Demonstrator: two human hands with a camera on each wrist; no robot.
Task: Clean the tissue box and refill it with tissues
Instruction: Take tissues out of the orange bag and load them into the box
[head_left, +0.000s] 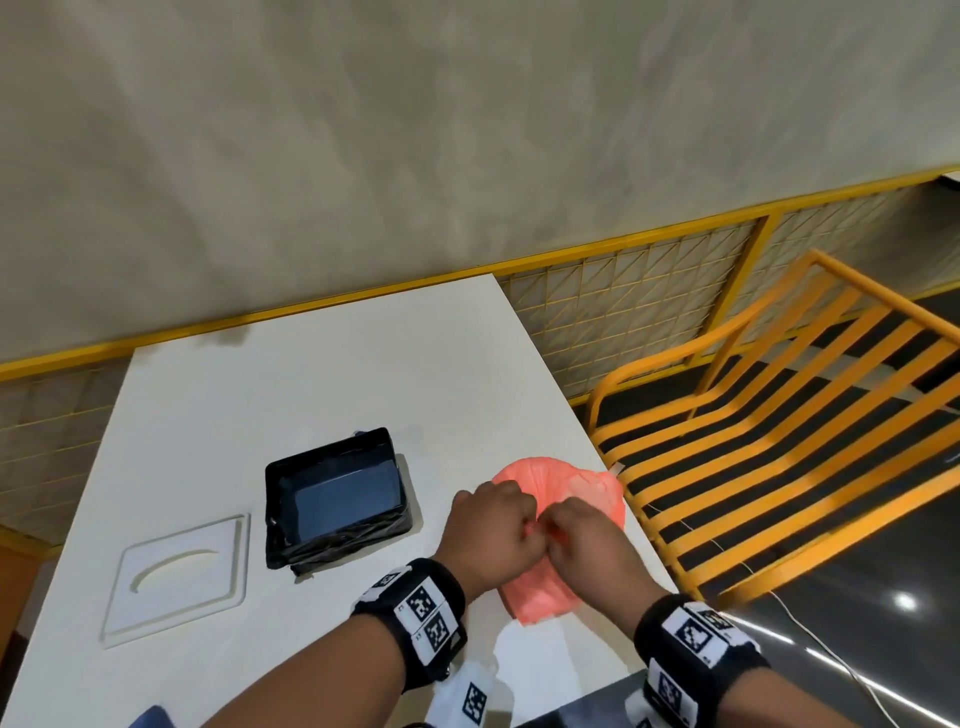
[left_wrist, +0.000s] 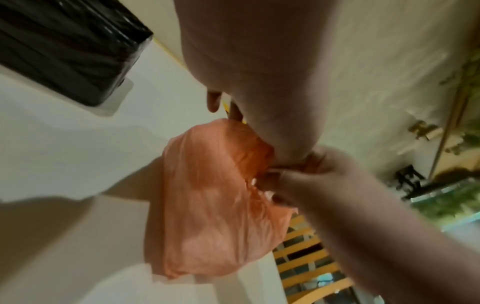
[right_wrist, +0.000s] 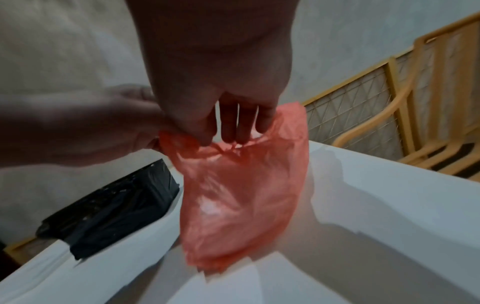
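A thin orange-pink plastic bag (head_left: 558, 486) with something pale inside sits near the right edge of the white table (head_left: 322, 374). My left hand (head_left: 491, 525) and right hand (head_left: 582, 535) meet over it, and both pinch the bunched top of the bag (left_wrist: 215, 185) (right_wrist: 239, 185). Left of the hands stands the open black tissue box (head_left: 337, 496), wrapped in crinkled black film and showing nothing inside. Its white lid (head_left: 179, 577) with a curved slot lies flat further left.
An orange slatted chair (head_left: 779, 447) stands close to the table's right edge, with a white cable (head_left: 826, 654) on the dark floor. A yellow-framed mesh rail (head_left: 649, 291) and a grey wall run behind the table.
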